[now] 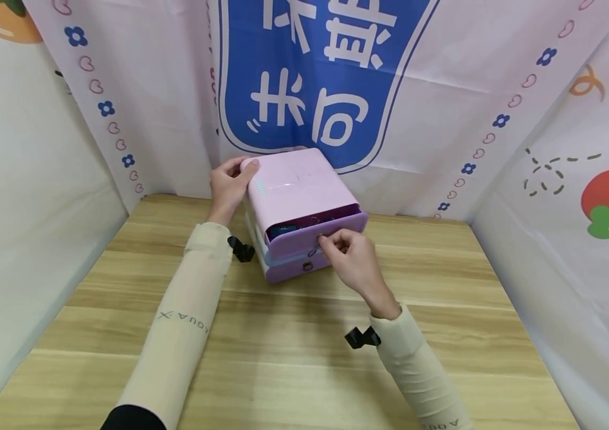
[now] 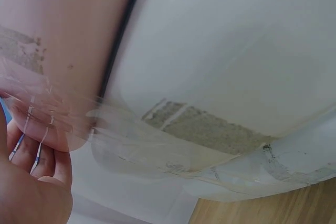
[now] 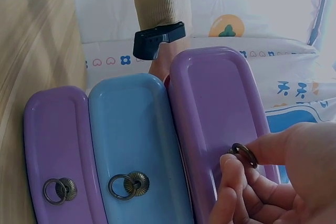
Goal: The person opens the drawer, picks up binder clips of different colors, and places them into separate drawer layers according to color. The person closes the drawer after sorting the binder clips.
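A small pink-topped drawer box stands on the table. Its top purple drawer is pulled partway out, and a dark item shows in the gap, too small to identify. My right hand pinches that drawer's metal ring pull between thumb and fingers. At the box's back left corner, my left hand grips the edge, thumb on top. In the right wrist view, the blue middle drawer and the purple bottom drawer are closed, their ring pulls hanging free.
The box sits toward the back of a wood-grain table. Behind it hangs a printed white cloth with a blue sign; more cloth encloses both sides. In the left wrist view, clear tape runs along the box's side.
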A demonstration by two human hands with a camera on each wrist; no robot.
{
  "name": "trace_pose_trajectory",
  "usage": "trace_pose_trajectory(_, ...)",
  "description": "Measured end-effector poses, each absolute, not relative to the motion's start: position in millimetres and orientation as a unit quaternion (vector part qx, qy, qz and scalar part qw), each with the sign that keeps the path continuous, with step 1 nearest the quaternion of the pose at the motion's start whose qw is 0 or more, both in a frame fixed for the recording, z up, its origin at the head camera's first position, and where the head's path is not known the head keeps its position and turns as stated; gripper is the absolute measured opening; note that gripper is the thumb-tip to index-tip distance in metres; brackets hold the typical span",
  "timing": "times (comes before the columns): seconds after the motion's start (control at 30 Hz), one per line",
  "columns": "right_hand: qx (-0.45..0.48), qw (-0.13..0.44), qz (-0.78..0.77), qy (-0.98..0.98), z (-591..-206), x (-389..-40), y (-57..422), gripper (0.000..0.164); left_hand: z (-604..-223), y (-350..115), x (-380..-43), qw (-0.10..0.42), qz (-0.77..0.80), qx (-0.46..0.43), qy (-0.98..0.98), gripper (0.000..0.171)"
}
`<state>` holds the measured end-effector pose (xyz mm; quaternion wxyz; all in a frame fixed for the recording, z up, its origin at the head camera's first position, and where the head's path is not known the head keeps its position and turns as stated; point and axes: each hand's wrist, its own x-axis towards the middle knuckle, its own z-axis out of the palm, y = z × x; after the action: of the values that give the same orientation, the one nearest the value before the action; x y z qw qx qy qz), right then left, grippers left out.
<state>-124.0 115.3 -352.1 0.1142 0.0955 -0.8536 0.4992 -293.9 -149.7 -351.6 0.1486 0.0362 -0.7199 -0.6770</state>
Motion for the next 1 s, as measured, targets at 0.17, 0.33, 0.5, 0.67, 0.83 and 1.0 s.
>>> trace_pose_trajectory(0.17, 0.098, 0.114, 0.498, -0.854, -352.9, -127.2, 115.1, 0.026, -352.8, -147.6, -293.7, 0.15, -0.675, 0.03, -0.722, 0.05)
trace_pose_trajectory(0.33, 0.1, 0.118, 0.491, -0.858, -352.1, -132.6, 112.7, 0.027, -352.1, -148.1, -293.8, 0.151, -0.677, 0.034, -0.72, 0.05)
trace_pose_trajectory(0.5, 0.1, 0.125, 0.484, -0.86, -350.2, -138.2, 109.0, 0.027, -351.6, -149.0, -293.2, 0.151, -0.677, 0.036, -0.719, 0.05)
trace_pose_trajectory(0.67, 0.096, 0.124, 0.484, -0.861, -349.6, -142.6, 107.0, 0.027, -352.7, -148.7, -294.2, 0.157, -0.676, 0.034, -0.719, 0.048)
trace_pose_trajectory(0.83, 0.102, 0.128, 0.476, -0.864, -349.2, -146.3, 105.4, 0.027, -354.3, -149.1, -295.3, 0.169, -0.677, 0.028, -0.715, 0.047)
trace_pose_trajectory(1.0, 0.106, 0.13, 0.469, -0.867, -348.9, -150.3, 104.5, 0.029, -354.7, -149.2, -296.4, 0.171, -0.672, 0.028, -0.72, 0.047)
